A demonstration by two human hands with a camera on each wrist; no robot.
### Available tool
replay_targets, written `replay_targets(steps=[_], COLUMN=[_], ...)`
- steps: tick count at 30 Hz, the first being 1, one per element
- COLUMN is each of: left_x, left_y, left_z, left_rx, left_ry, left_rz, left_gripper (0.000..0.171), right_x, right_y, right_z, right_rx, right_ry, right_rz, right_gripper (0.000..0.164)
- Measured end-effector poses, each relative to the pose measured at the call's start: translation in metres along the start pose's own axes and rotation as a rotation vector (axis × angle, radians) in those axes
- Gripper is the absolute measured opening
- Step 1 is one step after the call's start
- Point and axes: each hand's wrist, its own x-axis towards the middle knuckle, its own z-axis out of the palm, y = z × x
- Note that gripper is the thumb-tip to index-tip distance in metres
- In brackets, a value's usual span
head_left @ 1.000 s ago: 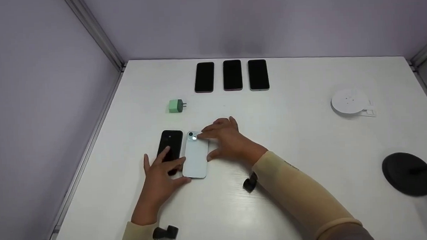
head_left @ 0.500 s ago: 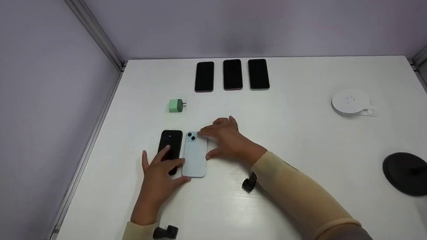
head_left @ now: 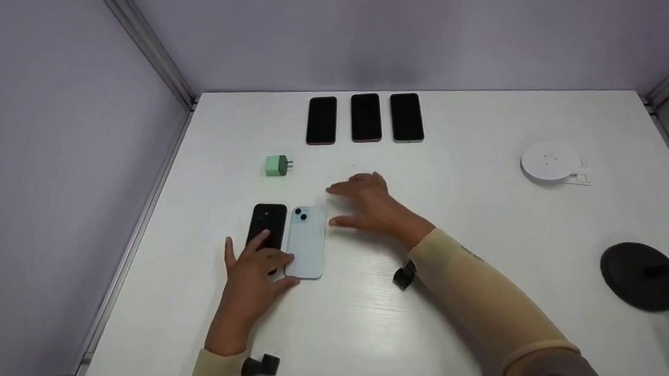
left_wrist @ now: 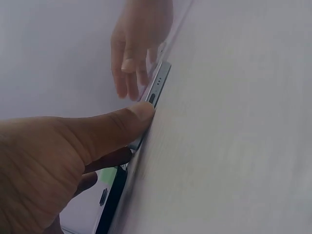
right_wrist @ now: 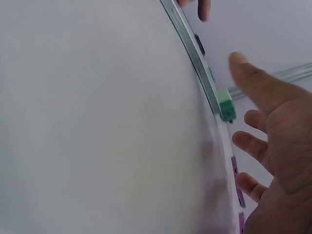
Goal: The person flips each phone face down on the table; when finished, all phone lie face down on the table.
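Observation:
A light blue phone (head_left: 309, 242) lies back side up in the head view, two camera lenses at its upper left. Close along its left side is a black phone (head_left: 270, 219), also back up. My left hand (head_left: 249, 283) reaches over the black phone's lower part with spread fingers. Its index fingertip is at the blue phone's lower left edge; in the left wrist view its thumb (left_wrist: 119, 126) touches the bottom edge near the charging port. My right hand (head_left: 373, 206) hovers just right of the blue phone, fingers extended, holding nothing. The black phone's lower end is partly hidden.
Three dark phones, left (head_left: 321, 120), middle (head_left: 366, 118) and right (head_left: 406, 117), lie in a row near the back edge. A green charger plug (head_left: 277, 165) lies left of centre. Rightward are a white disc (head_left: 546, 161) and a black round stand base (head_left: 641, 277).
My right hand has let go of the light blue phone's top right area and moved up and right. The left hand stays nearly in place.

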Motion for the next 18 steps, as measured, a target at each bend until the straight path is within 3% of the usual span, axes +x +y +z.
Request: replay_targets(steps=[5,10,14,18], left_x=[-0.001,-0.002,0.000,-0.001], left_y=[0.000,0.001,0.000,-0.001], left_z=[0.001,0.002,0.001,0.002], left_rx=[-0.012,-0.006,-0.013,-0.022], left_ry=[0.010,-0.011,-0.008,-0.001], left_rz=[-0.016,-0.049,-0.048,-0.043], left_gripper=[0.044,0.045,0.044,0.044], right_x=[0.010,0.016,0.018,0.010], right_y=[0.044,0.079,0.089,0.091], right_z=[-0.043,-0.071,-0.081,-0.078], right_rx=[-0.133,-0.247,-0.298,-0.333], right_ry=[0.104,0.000,-0.100,-0.123], right_rz=[0.210,0.427,0.460,0.449], right_gripper=[0.069,0.083,0.086,0.090])
